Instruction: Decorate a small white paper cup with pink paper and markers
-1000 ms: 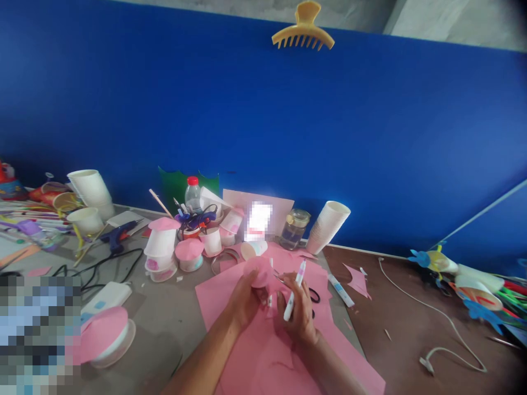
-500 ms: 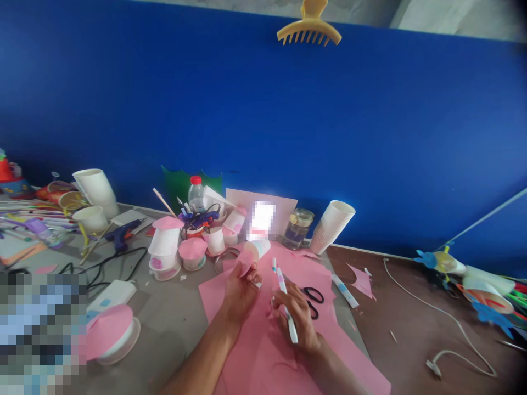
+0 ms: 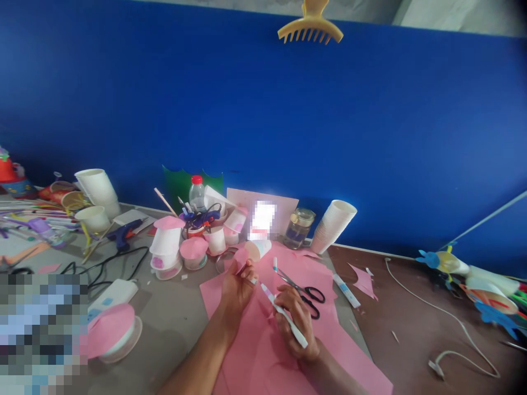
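Note:
My left hand (image 3: 239, 285) is closed on a small piece of pink paper (image 3: 241, 257), and a small white bit shows at its fingertips, too small to name. Just beyond it, a white paper cup (image 3: 260, 248) lies on its side. My right hand (image 3: 294, 318) grips a slim white pen (image 3: 288, 322) with a pinkish-purple front end, its tip slanting up toward my left hand. Under both hands spreads a large sheet of pink paper (image 3: 263, 356). Black-handled scissors (image 3: 307, 293) lie on it beside my right hand, close to a short white-and-teal cap-like piece (image 3: 275, 264).
Cups with pink paper tops (image 3: 167, 244) stand at left, near a blue glue gun (image 3: 123, 233) and its black cable. A glass jar (image 3: 298, 227) and stacked paper cups (image 3: 333, 225) are behind. At right lie a white tube (image 3: 346, 291) and a white cable (image 3: 436, 310).
The pen has swung in my right hand, its tip now further left and lower, nearer my left hand. My right hand shifted slightly, uncovering more of the scissors and their blades.

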A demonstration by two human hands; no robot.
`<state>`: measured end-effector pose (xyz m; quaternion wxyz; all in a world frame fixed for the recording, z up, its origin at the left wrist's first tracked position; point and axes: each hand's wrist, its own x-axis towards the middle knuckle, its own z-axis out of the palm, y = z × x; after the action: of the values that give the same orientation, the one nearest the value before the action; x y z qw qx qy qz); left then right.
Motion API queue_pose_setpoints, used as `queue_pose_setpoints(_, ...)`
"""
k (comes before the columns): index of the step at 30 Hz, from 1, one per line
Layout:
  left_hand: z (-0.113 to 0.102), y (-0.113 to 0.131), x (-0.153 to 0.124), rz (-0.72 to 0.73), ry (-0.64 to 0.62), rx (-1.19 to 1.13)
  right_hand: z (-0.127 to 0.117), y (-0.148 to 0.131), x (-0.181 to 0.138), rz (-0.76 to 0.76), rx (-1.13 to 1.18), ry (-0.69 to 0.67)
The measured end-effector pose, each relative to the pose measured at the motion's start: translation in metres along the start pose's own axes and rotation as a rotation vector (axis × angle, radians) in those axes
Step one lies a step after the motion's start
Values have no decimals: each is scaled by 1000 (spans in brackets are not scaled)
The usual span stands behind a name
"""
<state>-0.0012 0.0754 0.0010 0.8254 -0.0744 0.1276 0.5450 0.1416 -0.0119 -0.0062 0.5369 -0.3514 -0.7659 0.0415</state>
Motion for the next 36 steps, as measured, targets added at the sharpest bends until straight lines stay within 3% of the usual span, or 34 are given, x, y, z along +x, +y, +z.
queue_pose_setpoints(18, 2, -7, -7, -160, 5, -17, 4, 1, 1, -17, 68, -94)
queue_pose_setpoints(28, -6, -6, -1, -146, -66, 89, 8, 7, -2, -17, 60, -155)
queue_pose_setpoints(36, 0, -4, -2, -185, 11, 110, 8, 8, 1, -95, 28, -247)
